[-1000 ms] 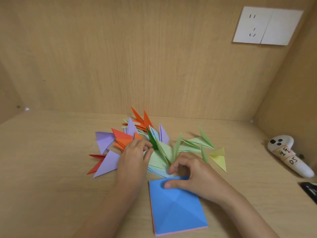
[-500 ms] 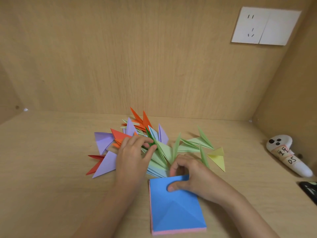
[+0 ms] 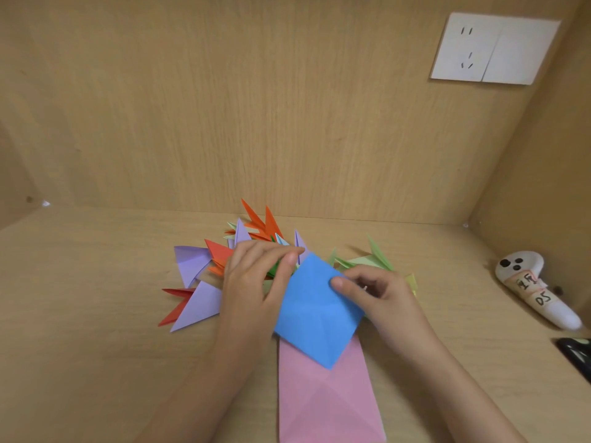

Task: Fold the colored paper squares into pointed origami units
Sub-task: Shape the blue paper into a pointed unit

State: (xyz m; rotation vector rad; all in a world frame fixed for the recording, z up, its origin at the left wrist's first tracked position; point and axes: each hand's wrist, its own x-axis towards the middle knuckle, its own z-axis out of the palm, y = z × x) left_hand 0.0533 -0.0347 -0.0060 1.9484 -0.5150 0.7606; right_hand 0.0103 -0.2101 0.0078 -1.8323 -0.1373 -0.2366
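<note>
Light wood surface (image 3: pixel 96 314) fills the lower half, with a wood-grain back wall (image 3: pixel 256 107) behind it and a wood side panel on the right.

A pink creased paper sheet (image 3: pixel 326 404) lies flat on the surface at bottom centre, running off the lower edge.

A pile of folded pointed paper units (image 3: pixel 224 254) sits behind the hands near the back wall. Purple and red units are on its left, orange at the rear and pale green on the right, all overlapping.

A blue creased paper square (image 3: pixel 316 311) is held up corner-down like a diamond. Its lower tip is over the pink sheet's far end and its top corner is in front of the pile.

A white double socket plate (image 3: pixel 492 47) is on the wall at upper right.

The left hand (image 3: pixel 252 282) is over the pile, fingers (image 3: pixel 271 251) loosely curved. Its thumb tip is at the blue square's upper-left edge; can't tell if it grips the square.

The right hand (image 3: pixel 380 295) pinches the blue square's right corner, thumb on top, other fingers curled behind.

A white curved gadget with black dots and a handwritten label (image 3: pixel 531 289) lies on the surface at far right. Just nearer the camera is a black object (image 3: pixel 575 353), cut off by the edge.
</note>
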